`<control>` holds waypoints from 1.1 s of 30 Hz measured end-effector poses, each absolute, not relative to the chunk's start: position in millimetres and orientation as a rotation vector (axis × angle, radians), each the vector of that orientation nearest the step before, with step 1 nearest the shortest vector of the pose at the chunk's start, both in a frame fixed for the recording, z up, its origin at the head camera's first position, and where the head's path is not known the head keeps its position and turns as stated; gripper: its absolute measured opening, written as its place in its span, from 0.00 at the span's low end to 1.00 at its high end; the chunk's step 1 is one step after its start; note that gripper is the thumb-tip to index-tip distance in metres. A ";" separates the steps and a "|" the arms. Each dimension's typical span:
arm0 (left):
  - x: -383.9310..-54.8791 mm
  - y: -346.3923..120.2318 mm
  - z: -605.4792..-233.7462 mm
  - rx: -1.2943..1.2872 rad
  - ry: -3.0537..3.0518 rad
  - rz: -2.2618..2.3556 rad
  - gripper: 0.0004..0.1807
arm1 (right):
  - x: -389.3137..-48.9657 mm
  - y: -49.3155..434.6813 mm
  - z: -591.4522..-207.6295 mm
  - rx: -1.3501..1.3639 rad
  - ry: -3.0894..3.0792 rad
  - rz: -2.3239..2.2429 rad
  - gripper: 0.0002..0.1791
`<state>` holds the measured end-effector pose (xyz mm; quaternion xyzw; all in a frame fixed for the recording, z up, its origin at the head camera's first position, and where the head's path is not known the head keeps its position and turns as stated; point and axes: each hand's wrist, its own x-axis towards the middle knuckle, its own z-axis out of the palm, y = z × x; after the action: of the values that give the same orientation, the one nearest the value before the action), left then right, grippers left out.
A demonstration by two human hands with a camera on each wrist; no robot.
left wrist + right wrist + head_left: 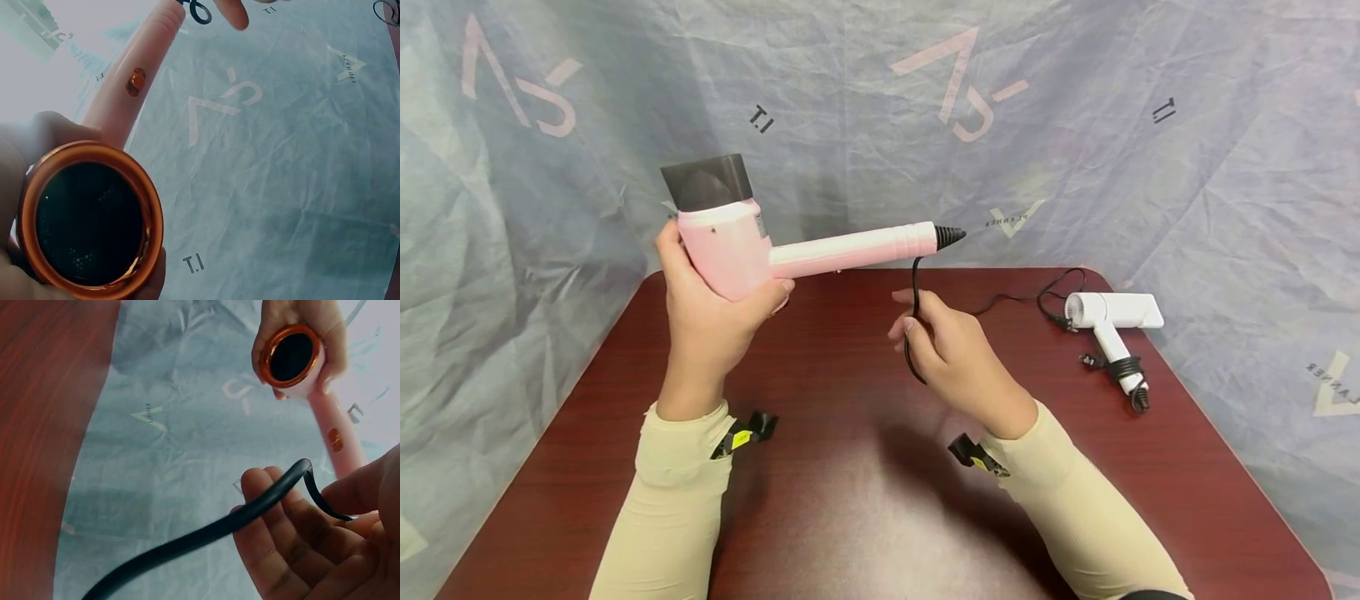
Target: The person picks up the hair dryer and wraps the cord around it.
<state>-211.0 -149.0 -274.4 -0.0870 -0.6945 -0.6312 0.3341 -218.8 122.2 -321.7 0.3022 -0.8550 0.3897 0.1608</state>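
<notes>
My left hand (707,321) grips the rounded body of a pink hair dryer (722,250), held up above the table. A black flat nozzle (709,183) tops it, and its handle points right, ending in a black ribbed cord sleeve (950,237). In the left wrist view, an orange-gold ring (156,219) circles the dryer's dark round end, and an orange switch (136,81) sits on the handle. Below the handle, my right hand (958,350) holds a black power cord (916,287) between thumb and fingers. The right wrist view shows that cord (187,542) crossing the fingers.
A white hair dryer (1116,310) lies at the right side of the dark red table (820,500), its black cord (1124,367) wound round the handle. Another stretch of black cord (1015,297) runs along the table's back. Grey printed cloth (850,100) hangs behind and at both sides.
</notes>
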 end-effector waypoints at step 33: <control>-198.4 -144.0 -268.7 -0.232 -2.010 -1.292 0.58 | -185.6 147.6 -288.3 0.692 -2.410 0.507 0.09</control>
<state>-198.4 -144.0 -268.7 -0.0903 -0.7805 -0.5015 0.3620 -185.6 147.6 -288.3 0.2589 -0.9022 0.1900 0.2878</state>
